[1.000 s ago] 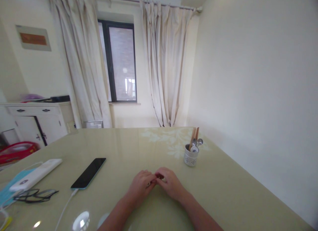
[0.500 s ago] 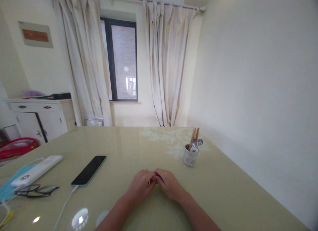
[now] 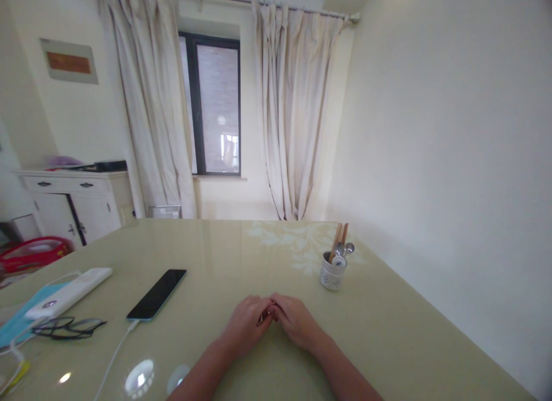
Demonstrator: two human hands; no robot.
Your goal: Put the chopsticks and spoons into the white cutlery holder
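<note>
Both hands meet fingertip to fingertip over the middle of the glossy table (image 3: pixel 241 257). My left hand (image 3: pixel 249 320) has its fingers curled inward and touching the other hand. My right hand (image 3: pixel 295 320) is likewise closed, its fingers bent against the left ones. Whatever lies between the fingers, if anything, is hidden. Beyond the right hand stands a white perforated utensil holder (image 3: pixel 331 277) with chopsticks (image 3: pixel 338 240) and spoons (image 3: pixel 349 248) in it. To the left of the hands lies a black-screened phone (image 3: pixel 157 295) with a white cable plugged in.
At the left are a white power strip (image 3: pixel 71 292), a blue face mask (image 3: pixel 26 315) and dark-framed glasses (image 3: pixel 69 327). A white wall (image 3: pixel 452 159) runs along the table's right side. Curtains (image 3: pixel 297 102), a window and a white cabinet (image 3: pixel 77 205) are behind.
The view has turned slightly left, so the things on the table sit a little further right in the picture. My hands keep the same closed, touching pose.
</note>
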